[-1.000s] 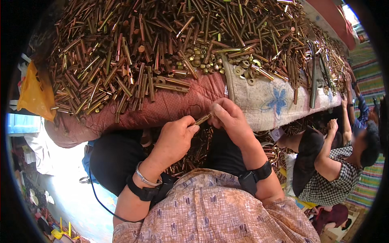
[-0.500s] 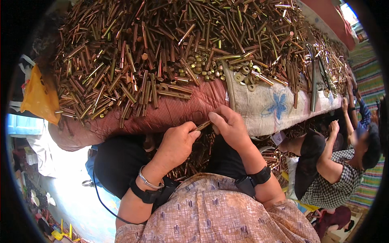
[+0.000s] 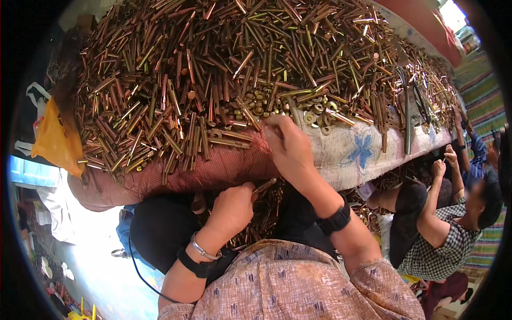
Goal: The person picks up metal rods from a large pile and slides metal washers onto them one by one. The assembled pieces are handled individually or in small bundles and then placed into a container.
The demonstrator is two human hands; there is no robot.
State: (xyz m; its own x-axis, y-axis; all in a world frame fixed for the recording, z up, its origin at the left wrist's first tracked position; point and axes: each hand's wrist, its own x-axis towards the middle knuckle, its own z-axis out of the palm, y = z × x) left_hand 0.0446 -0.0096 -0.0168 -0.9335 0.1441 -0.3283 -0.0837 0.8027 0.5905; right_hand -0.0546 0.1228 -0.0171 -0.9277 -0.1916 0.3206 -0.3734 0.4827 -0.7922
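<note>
Low over my lap, my left hand (image 3: 232, 210) is closed around a slim brass-coloured metal sleeve (image 3: 265, 185), whose end sticks out past the fingers. My right hand (image 3: 292, 150) reaches to the edge of the heap, over the seam of the red woven sack (image 3: 213, 173) and the white sack (image 3: 333, 160). Its fingers are bent together at the small brass nuts (image 3: 260, 104); what they pinch, if anything, is hidden. Flat washers (image 3: 319, 109) lie just right of the nuts. Behind them spreads a large heap of metal sleeves (image 3: 213, 37).
Long-handled metal tools (image 3: 408, 120) rest across the heap's right side. A yellow plastic bag (image 3: 56, 141) hangs at the left. Close by on the right sits a person in a checked shirt (image 3: 440, 245). More metal pieces lie below the sack edge, between my knees.
Both hands were together on the metal sleeve; my right hand has let go and moved up to the nuts. My left hand keeps the sleeve, now slightly lower.
</note>
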